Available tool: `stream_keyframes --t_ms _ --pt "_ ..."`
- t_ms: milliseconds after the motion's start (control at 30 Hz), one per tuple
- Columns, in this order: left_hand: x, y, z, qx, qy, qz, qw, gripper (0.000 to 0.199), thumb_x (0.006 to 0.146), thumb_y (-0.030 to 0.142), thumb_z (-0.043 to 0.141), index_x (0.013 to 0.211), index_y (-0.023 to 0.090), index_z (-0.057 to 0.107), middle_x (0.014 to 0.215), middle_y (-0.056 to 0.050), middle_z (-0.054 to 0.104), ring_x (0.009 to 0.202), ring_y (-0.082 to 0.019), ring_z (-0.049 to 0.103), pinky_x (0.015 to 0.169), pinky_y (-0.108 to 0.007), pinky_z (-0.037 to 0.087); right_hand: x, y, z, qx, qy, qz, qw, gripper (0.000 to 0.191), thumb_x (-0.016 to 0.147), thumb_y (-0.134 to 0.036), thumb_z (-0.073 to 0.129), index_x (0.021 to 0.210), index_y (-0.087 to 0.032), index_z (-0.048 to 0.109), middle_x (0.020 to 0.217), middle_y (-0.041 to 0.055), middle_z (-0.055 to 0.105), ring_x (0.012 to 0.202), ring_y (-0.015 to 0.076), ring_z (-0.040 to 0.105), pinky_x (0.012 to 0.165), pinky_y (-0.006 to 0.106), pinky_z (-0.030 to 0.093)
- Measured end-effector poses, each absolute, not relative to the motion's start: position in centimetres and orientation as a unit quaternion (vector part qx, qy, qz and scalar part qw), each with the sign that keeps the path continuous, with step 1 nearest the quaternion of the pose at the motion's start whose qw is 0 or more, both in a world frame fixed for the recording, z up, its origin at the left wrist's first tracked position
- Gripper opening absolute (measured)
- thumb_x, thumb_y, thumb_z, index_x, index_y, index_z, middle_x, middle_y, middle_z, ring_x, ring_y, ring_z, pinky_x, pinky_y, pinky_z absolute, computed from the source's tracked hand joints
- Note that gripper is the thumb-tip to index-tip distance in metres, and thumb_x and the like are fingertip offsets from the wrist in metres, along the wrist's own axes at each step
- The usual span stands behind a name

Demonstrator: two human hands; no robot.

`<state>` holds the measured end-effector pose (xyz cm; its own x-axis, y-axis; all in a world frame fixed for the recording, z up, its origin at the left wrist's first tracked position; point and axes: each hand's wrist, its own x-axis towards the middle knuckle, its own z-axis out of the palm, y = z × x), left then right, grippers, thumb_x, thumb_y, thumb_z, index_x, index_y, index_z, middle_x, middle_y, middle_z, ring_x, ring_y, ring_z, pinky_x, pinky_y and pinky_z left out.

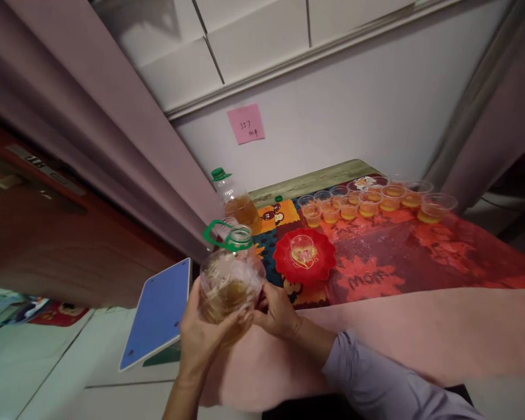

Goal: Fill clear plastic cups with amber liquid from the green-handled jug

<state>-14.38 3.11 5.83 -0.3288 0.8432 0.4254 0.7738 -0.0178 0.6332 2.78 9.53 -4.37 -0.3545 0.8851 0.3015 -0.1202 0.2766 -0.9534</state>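
Observation:
Between my two hands is a clear plastic jug [233, 280] with a green handle ring round its uncapped neck and amber liquid low inside. My left hand [201, 332] is wrapped round its left side and underside. On the right side, my right hand [276, 310] grips it with curled fingers. Just behind stands a second clear jug [240, 207] with a green cap, partly filled with amber liquid. To the right of my hands lies a red scalloped plate [282, 262] bearing one small clear cup [303, 244].
Several clear cups [370, 203] with amber liquid stand in rows at the table's back right. A small green cap [279, 199] lies near the back edge. A pink cloth [376, 326] covers the front; a blue board [160, 312] stands at left. A pink note [246, 123] is on the wall.

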Motion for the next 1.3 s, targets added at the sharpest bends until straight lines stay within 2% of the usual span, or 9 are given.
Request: stream_keyframes --t_ms 100,200,333,533,667,800,933,1033,1300 --pt "-15.0 3.5 6.6 0.630 0.696 0.344 0.023 0.120 0.067 0.084 0.088 0.163 0.021 0.053 0.155 -0.020 0.069 0.140 -0.043 0.069 0.118 -0.060 0.057 1.9 8.7 -4.2 -0.292 -0.574 0.601 0.473 0.076 0.073 -0.078 0.089 0.121 -0.021 0.075 0.099 0.0086 0.083 0.092 0.0298 0.078 0.083 0.040 0.064" --pt "-15.7 3.9 6.7 0.670 0.686 0.283 -0.014 0.121 0.069 0.087 0.084 0.165 0.019 0.051 0.156 -0.023 0.068 0.141 -0.046 0.068 0.116 -0.064 0.057 1.2 8.2 -3.7 -0.249 -0.501 0.671 0.487 0.077 0.074 -0.076 0.090 0.126 -0.022 0.078 0.117 0.0109 0.085 0.112 0.0341 0.078 0.103 0.047 0.062" --pt "-16.2 4.6 6.8 0.720 0.658 0.218 -0.024 0.117 0.077 0.085 0.079 0.167 0.018 0.045 0.155 -0.024 0.069 0.137 -0.045 0.071 0.110 -0.061 0.061 0.5 7.7 -3.4 -0.196 -0.415 0.727 0.512 0.082 0.074 -0.071 0.093 0.136 -0.022 0.074 0.136 0.0132 0.081 0.126 0.0354 0.075 0.115 0.051 0.057" --pt "-15.8 5.7 7.1 0.740 0.652 0.159 -0.044 0.120 0.076 0.078 0.084 0.171 0.019 0.040 0.154 -0.024 0.069 0.135 -0.045 0.072 0.107 -0.058 0.062 0.6 7.3 -3.1 -0.192 -0.348 0.769 0.501 0.081 0.068 -0.065 0.099 0.132 -0.021 0.075 0.133 0.0132 0.082 0.127 0.0363 0.075 0.118 0.055 0.056" --pt "-15.4 6.4 7.5 0.742 0.657 0.128 -0.035 0.118 0.076 0.068 0.088 0.172 0.021 0.038 0.155 -0.023 0.068 0.138 -0.045 0.069 0.109 -0.058 0.060 1.2 7.5 -2.3 -0.186 -0.328 0.787 0.488 0.086 0.068 -0.068 0.098 0.137 -0.022 0.074 0.140 0.0131 0.079 0.135 0.0370 0.072 0.122 0.057 0.053" --pt "-14.9 7.1 8.6 0.747 0.657 0.101 -0.013 0.115 0.078 0.067 0.085 0.172 0.020 0.037 0.161 -0.024 0.063 0.144 -0.046 0.065 0.112 -0.058 0.058 1.7 7.7 -1.5 -0.189 -0.311 0.798 0.481 0.093 0.066 -0.072 0.097 0.139 -0.022 0.072 0.144 0.0144 0.078 0.140 0.0391 0.069 0.123 0.060 0.053" --pt "-13.9 7.6 9.5 0.745 0.662 0.085 -0.001 0.116 0.078 0.069 0.085 0.170 0.016 0.038 0.157 -0.026 0.066 0.141 -0.047 0.067 0.109 -0.059 0.058 2.0 7.8 -1.1 -0.198 -0.303 0.806 0.467 0.099 0.063 -0.077 0.096 0.141 -0.022 0.070 0.147 0.0147 0.076 0.142 0.0409 0.068 0.119 0.061 0.056" --pt "-13.0 7.9 9.9 0.739 0.669 0.082 -0.010 0.112 0.076 0.063 0.087 0.168 0.017 0.041 0.151 -0.024 0.070 0.136 -0.046 0.070 0.107 -0.058 0.058 2.0 7.8 -1.2 -0.215 -0.297 0.812 0.455 0.103 0.060 -0.081 0.095 0.139 -0.021 0.071 0.142 0.0164 0.078 0.137 0.0433 0.071 0.112 0.064 0.060" --pt "-11.0 8.2 11.1 0.715 0.697 0.042 -0.012 0.106 0.075 0.053 0.087 0.164 0.015 0.043 0.143 -0.024 0.073 0.130 -0.045 0.072 0.105 -0.056 0.058 1.6 7.5 -1.8 -0.230 -0.275 0.817 0.452 0.096 0.059 -0.081 0.095 0.131 -0.021 0.075 0.131 0.0153 0.081 0.125 0.0423 0.076 0.103 0.062 0.064"
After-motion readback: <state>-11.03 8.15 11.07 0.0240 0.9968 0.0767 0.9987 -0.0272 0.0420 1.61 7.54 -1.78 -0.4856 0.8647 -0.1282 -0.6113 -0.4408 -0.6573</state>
